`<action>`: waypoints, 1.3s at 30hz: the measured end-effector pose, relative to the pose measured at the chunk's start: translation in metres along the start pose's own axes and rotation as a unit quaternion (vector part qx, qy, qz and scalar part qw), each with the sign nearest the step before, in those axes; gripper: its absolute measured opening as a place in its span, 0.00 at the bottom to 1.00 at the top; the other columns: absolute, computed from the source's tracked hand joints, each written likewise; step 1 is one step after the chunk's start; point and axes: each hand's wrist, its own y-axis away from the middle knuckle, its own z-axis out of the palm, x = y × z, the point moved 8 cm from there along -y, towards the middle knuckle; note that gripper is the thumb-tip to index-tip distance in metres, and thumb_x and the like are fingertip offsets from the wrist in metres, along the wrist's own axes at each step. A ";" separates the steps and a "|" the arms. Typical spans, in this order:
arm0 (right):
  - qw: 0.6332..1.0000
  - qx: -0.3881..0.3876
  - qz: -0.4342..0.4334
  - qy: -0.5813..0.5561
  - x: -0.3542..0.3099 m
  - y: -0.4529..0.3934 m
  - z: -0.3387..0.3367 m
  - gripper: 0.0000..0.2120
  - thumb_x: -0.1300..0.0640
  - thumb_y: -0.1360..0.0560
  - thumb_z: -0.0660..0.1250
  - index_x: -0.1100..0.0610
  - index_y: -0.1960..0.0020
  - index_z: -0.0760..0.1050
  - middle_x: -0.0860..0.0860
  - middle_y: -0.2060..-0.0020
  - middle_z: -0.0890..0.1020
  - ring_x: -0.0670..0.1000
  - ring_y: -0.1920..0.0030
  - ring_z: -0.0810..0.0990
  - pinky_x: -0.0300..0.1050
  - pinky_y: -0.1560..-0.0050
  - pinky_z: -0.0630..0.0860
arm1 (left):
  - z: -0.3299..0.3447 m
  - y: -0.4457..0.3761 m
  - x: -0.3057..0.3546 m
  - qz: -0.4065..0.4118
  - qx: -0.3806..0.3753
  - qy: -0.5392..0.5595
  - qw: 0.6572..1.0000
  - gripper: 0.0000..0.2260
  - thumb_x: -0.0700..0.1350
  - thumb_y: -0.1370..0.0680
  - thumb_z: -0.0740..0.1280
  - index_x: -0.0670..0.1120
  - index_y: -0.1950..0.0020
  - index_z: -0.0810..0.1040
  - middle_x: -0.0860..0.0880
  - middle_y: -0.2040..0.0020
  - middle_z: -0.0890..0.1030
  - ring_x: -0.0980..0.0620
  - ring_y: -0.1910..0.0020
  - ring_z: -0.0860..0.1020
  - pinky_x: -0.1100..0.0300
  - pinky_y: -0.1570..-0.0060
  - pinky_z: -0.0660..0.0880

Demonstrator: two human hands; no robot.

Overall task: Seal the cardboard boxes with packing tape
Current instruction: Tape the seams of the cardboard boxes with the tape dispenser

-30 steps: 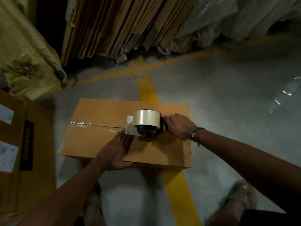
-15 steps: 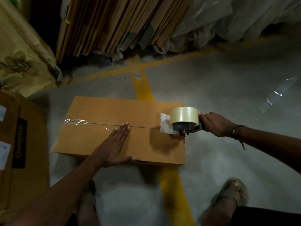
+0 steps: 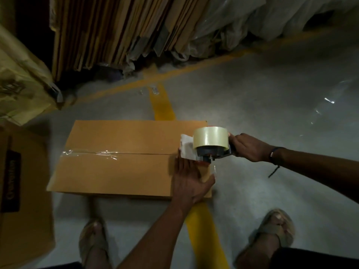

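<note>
One box (image 3: 120,167) seam nearly taped; right hand (image 3: 246,147) grips tape dispenser (image 3: 210,145) at far edge, left hand (image 3: 189,179) flat, fingers straight; next: cut tape, press end down

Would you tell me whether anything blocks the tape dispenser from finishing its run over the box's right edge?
Nothing visible does. The tape dispenser, gripped by the right hand, is already at the right edge of the box. The left hand presses on the box just beside it, nearer the person, not in its path.
</note>
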 end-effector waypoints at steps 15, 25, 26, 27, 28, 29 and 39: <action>0.992 0.006 0.095 0.080 0.049 0.041 -0.020 0.40 0.34 0.17 0.35 0.54 0.61 0.78 0.45 0.73 0.78 0.42 0.71 0.77 0.40 0.62 0.69 | 0.016 -0.006 -0.012 -0.081 -0.132 -0.051 0.987 0.52 0.78 0.26 0.48 0.44 0.16 0.36 0.46 0.17 0.33 0.48 0.18 0.32 0.50 0.19 0.38; 0.987 -0.050 0.142 0.055 0.039 0.027 -0.013 0.41 0.32 0.18 0.36 0.53 0.63 0.79 0.45 0.71 0.80 0.48 0.65 0.80 0.46 0.52 0.77 | -0.018 -0.066 0.030 -0.394 -0.201 0.265 0.857 0.64 0.88 0.47 0.60 0.45 0.24 0.67 0.44 0.33 0.70 0.42 0.36 0.70 0.49 0.43 0.70; 0.986 -0.052 0.147 0.050 0.038 0.026 -0.013 0.41 0.32 0.19 0.36 0.54 0.63 0.79 0.46 0.71 0.80 0.48 0.65 0.80 0.46 0.51 0.77 | -0.015 -0.072 0.030 -0.414 -0.211 0.277 0.842 0.65 0.87 0.49 0.63 0.46 0.23 0.66 0.44 0.31 0.70 0.42 0.35 0.70 0.51 0.43 0.70; 0.986 -0.051 0.151 0.049 0.038 0.024 -0.014 0.42 0.31 0.19 0.35 0.55 0.62 0.80 0.47 0.71 0.80 0.48 0.65 0.80 0.47 0.50 0.78 | -0.011 -0.077 0.029 -0.424 -0.212 0.289 0.831 0.68 0.87 0.53 0.65 0.46 0.23 0.66 0.44 0.30 0.71 0.42 0.34 0.71 0.51 0.41 0.71; 0.986 -0.046 0.151 0.053 0.038 0.023 -0.013 0.43 0.31 0.19 0.35 0.55 0.61 0.80 0.48 0.70 0.81 0.49 0.65 0.80 0.48 0.49 0.78 | -0.008 -0.079 0.028 -0.432 -0.206 0.301 0.825 0.70 0.87 0.55 0.65 0.46 0.23 0.66 0.43 0.29 0.71 0.41 0.34 0.72 0.49 0.38 0.73; 0.986 -0.042 0.151 0.061 0.036 0.024 -0.012 0.42 0.32 0.19 0.35 0.55 0.61 0.80 0.49 0.68 0.82 0.50 0.64 0.81 0.49 0.48 0.79 | -0.006 -0.080 0.027 -0.435 -0.194 0.311 0.822 0.70 0.86 0.55 0.66 0.45 0.23 0.66 0.43 0.30 0.72 0.41 0.34 0.73 0.48 0.37 0.75; 0.980 -0.019 0.153 0.126 0.037 0.023 -0.013 0.35 0.36 0.16 0.37 0.51 0.63 0.74 0.51 0.68 0.78 0.48 0.65 0.77 0.44 0.58 0.70 | 0.009 -0.080 0.024 -0.422 -0.139 0.326 0.835 0.67 0.88 0.54 0.61 0.43 0.29 0.73 0.43 0.38 0.79 0.40 0.43 0.79 0.44 0.41 0.79</action>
